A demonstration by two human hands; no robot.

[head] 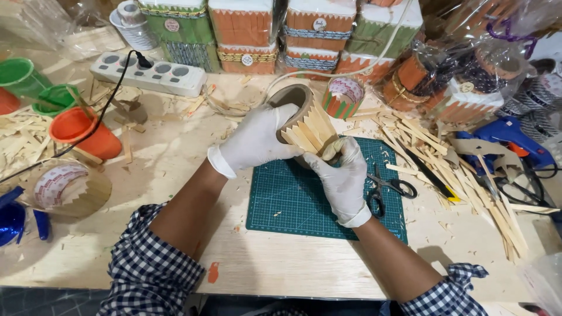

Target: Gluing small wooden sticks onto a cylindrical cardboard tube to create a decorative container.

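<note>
Above the green mat (304,199), both hands (257,140) apparently grip a stick-clad tube (304,120).

Both hands gloved — thin white disposable gloves, left hand (256,140) and right hand (342,175), cuffs ending at the wrists. Forearms bare behind the cuffs. Sleeves — dark blue-and-white small-check shirt, pushed up near the elbows, right cuff flared.
</note>
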